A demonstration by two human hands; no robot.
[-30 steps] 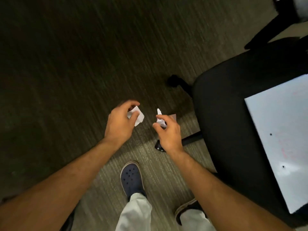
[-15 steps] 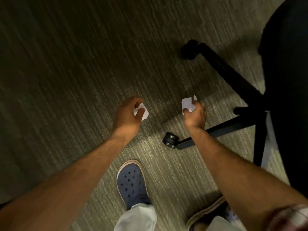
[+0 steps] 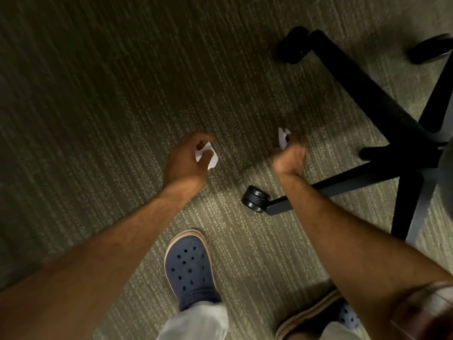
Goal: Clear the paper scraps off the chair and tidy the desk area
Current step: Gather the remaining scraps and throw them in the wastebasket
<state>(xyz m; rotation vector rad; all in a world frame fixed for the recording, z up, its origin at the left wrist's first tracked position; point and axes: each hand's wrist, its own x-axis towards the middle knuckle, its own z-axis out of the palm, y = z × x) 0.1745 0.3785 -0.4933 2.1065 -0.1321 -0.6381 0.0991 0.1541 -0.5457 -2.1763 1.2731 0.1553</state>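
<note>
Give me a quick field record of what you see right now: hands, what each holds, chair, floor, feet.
left hand: closed on a white paper scrap, held above the carpet
right hand: closed on a second scrap
hands: apart, not touching
chair base: black legs, to the right; one caster beside the right forearm
chair seat: not in view
carpet: striped; no loose scraps visible on it
feet: blue clog at centre; the other clog mostly hidden under the right arm
desk: not in view
</note>
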